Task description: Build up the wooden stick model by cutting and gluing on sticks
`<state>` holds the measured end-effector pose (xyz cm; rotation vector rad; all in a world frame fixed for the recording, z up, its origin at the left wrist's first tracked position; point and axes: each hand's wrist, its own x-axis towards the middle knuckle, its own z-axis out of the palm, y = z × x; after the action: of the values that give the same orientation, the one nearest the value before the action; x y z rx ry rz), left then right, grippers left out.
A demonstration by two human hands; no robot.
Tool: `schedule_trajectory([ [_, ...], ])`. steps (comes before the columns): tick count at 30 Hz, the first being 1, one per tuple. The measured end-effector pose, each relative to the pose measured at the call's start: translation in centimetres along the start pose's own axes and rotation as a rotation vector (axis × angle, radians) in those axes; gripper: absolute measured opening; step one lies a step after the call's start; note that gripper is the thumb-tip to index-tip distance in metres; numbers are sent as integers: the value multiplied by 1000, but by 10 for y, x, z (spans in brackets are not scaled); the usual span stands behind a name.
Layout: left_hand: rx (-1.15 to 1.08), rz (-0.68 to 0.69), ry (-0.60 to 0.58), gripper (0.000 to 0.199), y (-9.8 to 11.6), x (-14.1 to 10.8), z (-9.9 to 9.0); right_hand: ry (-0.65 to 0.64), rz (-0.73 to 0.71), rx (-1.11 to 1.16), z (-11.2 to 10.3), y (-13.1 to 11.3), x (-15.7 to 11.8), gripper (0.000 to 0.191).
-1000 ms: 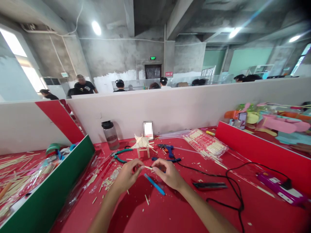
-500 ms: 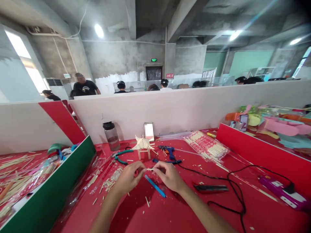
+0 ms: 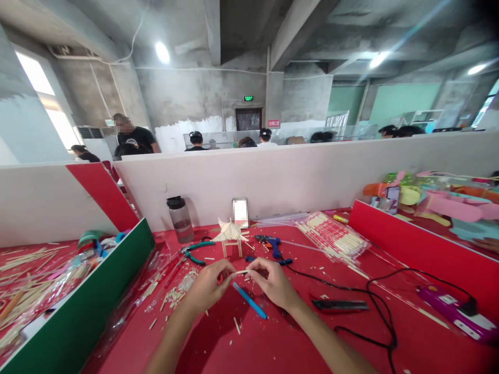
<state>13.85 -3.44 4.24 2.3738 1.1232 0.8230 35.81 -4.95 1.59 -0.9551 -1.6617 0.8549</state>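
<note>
Between my two hands a short pale wooden stick (image 3: 241, 271) is pinched, one end in each hand's fingertips. My left hand (image 3: 212, 283) grips its left end, and my right hand (image 3: 271, 280) grips the right end. Just beneath them a blue pen (image 3: 250, 301) lies aslant on the red table (image 3: 218, 348). Beyond the hands stands a small pavilion-like model (image 3: 231, 236) of pale sticks, with a pointed roof on legs. A blue glue gun (image 3: 273, 244) rests to the model's right, and open green-handled pliers (image 3: 197, 251) lie to its left.
Stick offcuts (image 3: 177, 291) are scattered at left near a dark-lidded bottle (image 3: 180, 221). A bundle of sticks (image 3: 333, 236), a black-and-red cutter (image 3: 339, 304), a black cable (image 3: 374, 293) and a purple power strip (image 3: 458, 311) lie at right. Low green (image 3: 89, 301) and red partitions (image 3: 424, 249) flank the table.
The view has shifted slightly. The stick between my fingertips shows a little more of its length and tilts slightly; both hands still hold it.
</note>
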Motion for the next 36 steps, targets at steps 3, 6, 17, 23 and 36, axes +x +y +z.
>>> schedule_trajectory([
  [3,-1,7,6,16,-1,0,1,9,-10,0,0,2,0,15],
  [6,3,5,12,17,-2,0,2,31,-13,-28,0,2,0,14],
  [17,7,-16,-13,13,3,0,8,69,-2,-53,-1,6,2,16],
  [23,5,8,-31,13,6,-2,17,78,-25,-99,-4,4,2,16],
  [36,115,26,-82,17,9,-1,16,40,-8,-62,1,1,1,11],
])
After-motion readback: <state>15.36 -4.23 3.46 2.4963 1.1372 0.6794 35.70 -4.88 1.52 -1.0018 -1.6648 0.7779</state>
